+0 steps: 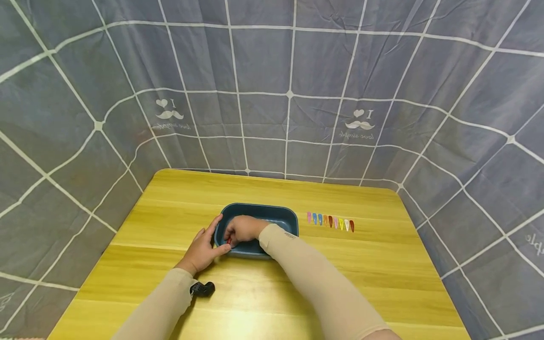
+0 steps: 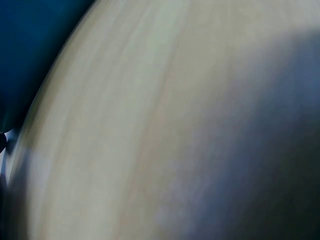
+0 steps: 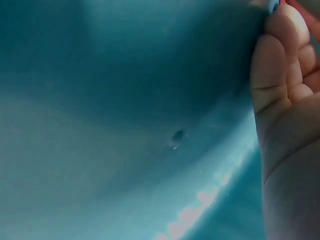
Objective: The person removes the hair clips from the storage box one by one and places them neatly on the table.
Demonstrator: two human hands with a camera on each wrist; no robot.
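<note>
A dark blue plastic basin (image 1: 278, 213) sits on the wooden table. My right hand (image 1: 245, 228) reaches down inside its left end, fingers curled. Between thumb and fingertips it pinches a red hair clip (image 1: 229, 241), mostly covered by the fingers; a bit of red also shows beside the right hand (image 3: 287, 105) in the right wrist view. My left hand (image 1: 203, 250) lies along the basin's left rim with thumb and fingers spread, touching the outside. In the left wrist view only the basin's wall (image 2: 37, 45) and blurred tabletop appear.
To the right of the basin, several snap hair clips (image 1: 330, 221) in pink, blue, orange, yellow, white and red lie in a row. A black wrist camera (image 1: 203, 289) sticks out from the left sleeve. Grey checked curtain (image 1: 263, 113) surrounds the table's back and sides.
</note>
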